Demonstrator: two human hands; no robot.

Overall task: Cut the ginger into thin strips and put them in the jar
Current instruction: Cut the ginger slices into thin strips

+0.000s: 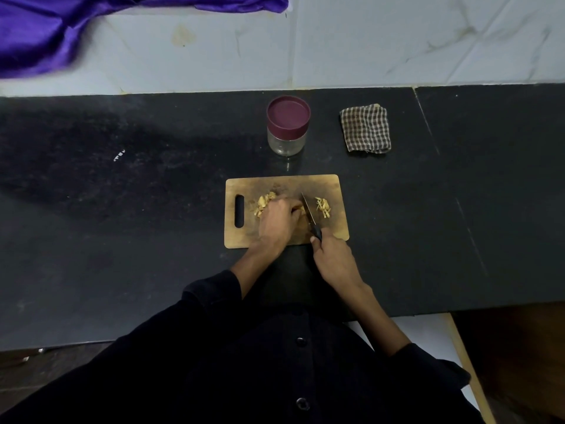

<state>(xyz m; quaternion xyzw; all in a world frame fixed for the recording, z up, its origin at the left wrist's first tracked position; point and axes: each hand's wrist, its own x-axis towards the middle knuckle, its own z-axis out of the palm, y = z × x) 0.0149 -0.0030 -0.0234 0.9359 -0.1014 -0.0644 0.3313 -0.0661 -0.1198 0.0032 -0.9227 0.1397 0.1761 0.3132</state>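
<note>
A wooden cutting board (330,185) lies on the black counter. My left hand (276,221) rests on the board with curled fingers holding a piece of ginger (302,209) against the blade. Uncut ginger pieces (265,201) lie just beyond that hand. My right hand (333,260) grips the black handle of a knife (309,213), whose blade points away from me across the board. A small heap of cut ginger strips (323,207) sits right of the blade. The glass jar (287,127) stands behind the board with its maroon lid on.
A folded checked cloth (366,128) lies right of the jar. Purple fabric (46,29) hangs over the tiled wall at the top left. The black counter (122,209) stretches wide on both sides, and its front edge runs near my body.
</note>
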